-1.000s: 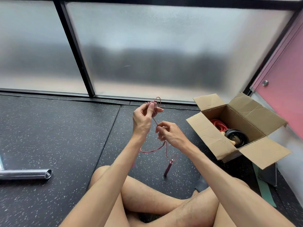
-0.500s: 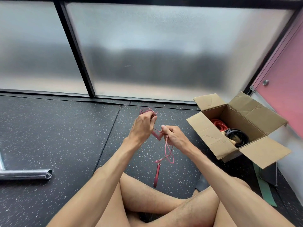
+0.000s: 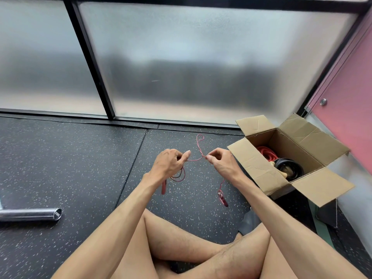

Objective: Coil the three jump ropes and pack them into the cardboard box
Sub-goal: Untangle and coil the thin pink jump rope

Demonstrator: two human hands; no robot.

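I hold a thin pink-red jump rope [image 3: 193, 160] stretched between both hands above the floor. My left hand [image 3: 171, 164] grips its coiled loops, which hang below the palm with one dark red handle [image 3: 163, 187]. My right hand [image 3: 221, 164] pinches the cord; a small loop rises behind the hands and the other handle [image 3: 223, 199] dangles under the wrist. The open cardboard box [image 3: 261, 172] stands at my right. Inside it lie a coiled red rope [image 3: 266, 153] and a coiled black rope [image 3: 289, 168] with pale handles.
I sit cross-legged on a dark speckled rubber floor [image 3: 80, 168]. A chrome tube [image 3: 30, 214] lies at the left. Frosted glass panels with black frames [image 3: 90, 57] stand behind. A pink wall [image 3: 350, 109] rises behind the box.
My hands have moved apart and lower, pulling a short length of the rope taut between them. The handle that hung in the middle now dangles under my right wrist.
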